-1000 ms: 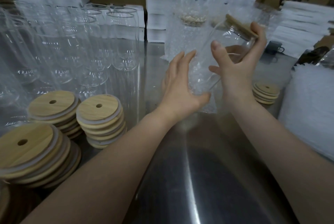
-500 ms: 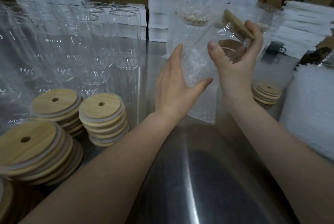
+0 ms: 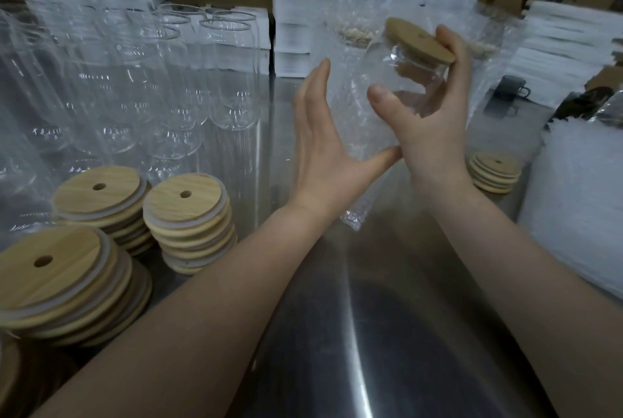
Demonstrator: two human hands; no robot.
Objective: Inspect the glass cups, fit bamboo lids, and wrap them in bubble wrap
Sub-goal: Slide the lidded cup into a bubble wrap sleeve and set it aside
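My right hand grips a clear glass cup that carries a bamboo lid, tilted with the lid up and to the right. A sheet of bubble wrap hangs around the cup and trails down toward the steel table. My left hand is flat, fingers straight, palm pressed against the wrap on the cup's left side, its thumb reaching under to my right wrist.
Many bare glass cups stand at the left. Stacks of bamboo lids sit in front of them, a small lid stack at the right. White foam sheets lie right; white boxes and wrapped cups stand behind.
My right hand raised and tilted the lidded cup further up. My left hand shifted up along the bubble wrap, and its thumb swung under toward my right wrist.
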